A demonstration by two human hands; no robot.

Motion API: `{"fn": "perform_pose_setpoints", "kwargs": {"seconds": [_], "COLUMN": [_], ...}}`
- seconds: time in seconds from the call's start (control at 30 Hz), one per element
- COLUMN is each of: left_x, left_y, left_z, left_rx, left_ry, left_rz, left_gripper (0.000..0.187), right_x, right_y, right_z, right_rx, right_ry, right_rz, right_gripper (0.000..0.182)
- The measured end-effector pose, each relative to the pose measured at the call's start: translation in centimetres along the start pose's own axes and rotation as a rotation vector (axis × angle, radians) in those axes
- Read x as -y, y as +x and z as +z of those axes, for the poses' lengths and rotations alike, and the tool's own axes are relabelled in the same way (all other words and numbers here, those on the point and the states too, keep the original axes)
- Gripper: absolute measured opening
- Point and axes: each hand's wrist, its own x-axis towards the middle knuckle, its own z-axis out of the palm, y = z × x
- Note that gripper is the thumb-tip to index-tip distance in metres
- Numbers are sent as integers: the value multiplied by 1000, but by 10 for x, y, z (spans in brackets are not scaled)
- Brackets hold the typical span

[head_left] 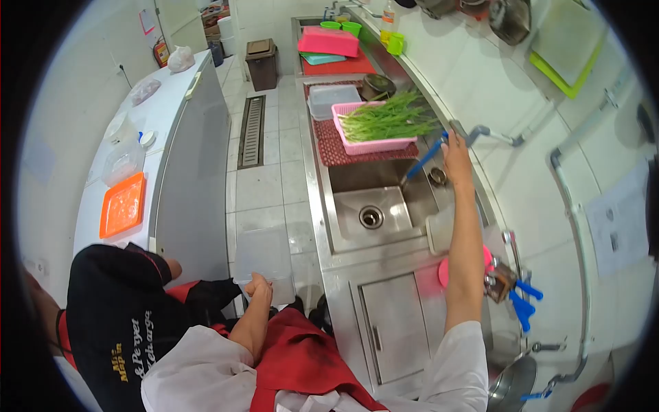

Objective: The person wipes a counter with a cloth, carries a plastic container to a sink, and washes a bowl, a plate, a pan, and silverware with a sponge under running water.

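Note:
My right hand (456, 159) reaches over the sink (371, 199) and closes at the tap, by the top of a blue hose (424, 159) that hangs down toward the basin. My left hand (259, 285) is low beside the counter, its fingers closed on the edge of a clear plastic container (264, 257) held above the floor. Behind the sink a pink basket (374, 145) holds long green vegetables (391, 118). It rests on a red perforated mat (329, 147), next to a translucent tub (333, 101).
A co-worker in a black cap (130, 309) stands close at my left. The white chest (175, 123) carries an orange tray (123, 204). Farther back are a brown bin (261, 65) and a pink tub (329, 41). Blue-handled tools (523, 305) hang at the right.

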Motion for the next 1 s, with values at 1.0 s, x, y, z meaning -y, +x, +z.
{"fn": "perform_pose_setpoints", "kwargs": {"seconds": [1.0], "left_x": [-421], "left_y": [126], "left_z": [417], "left_rx": [19], "left_ry": [-71], "left_rz": [-22], "left_gripper": [35], "right_x": [157], "right_y": [195], "right_z": [63], "right_rx": [306], "right_ry": [-799], "right_rz": [1050], "right_gripper": [49]}}
